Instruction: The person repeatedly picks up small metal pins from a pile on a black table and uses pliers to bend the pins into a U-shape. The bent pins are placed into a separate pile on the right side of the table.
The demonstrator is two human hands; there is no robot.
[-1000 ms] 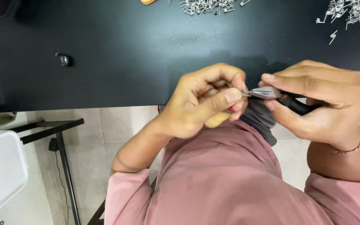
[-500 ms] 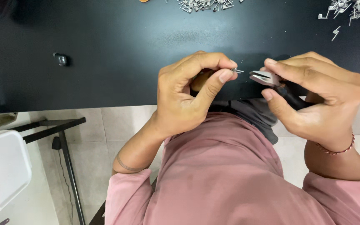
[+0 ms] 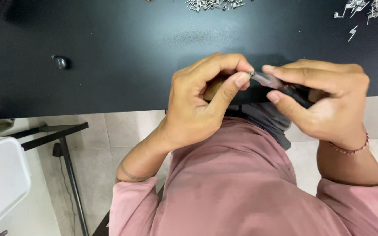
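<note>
My left hand (image 3: 202, 102) is curled at the near edge of the black table (image 3: 123, 52), its thumb and forefinger pinched on a tiny metal piece that is mostly hidden. A tan object shows inside its palm. My right hand (image 3: 324, 102) grips small pliers (image 3: 281, 85) with dark handles. The pliers' metal jaws point left and meet the pinched piece at my left fingertips.
A heap of small metal parts (image 3: 213, 4) lies at the table's far edge, and more metal parts (image 3: 364, 11) are scattered at the far right. A small dark knob (image 3: 61, 61) sits at the left. A white bin (image 3: 1, 177) and a black stand (image 3: 66, 148) are below on the tiled floor.
Both hands have shifted slightly. The pliers' jaws have come back against the left fingertips after a short gap half a second ago.
</note>
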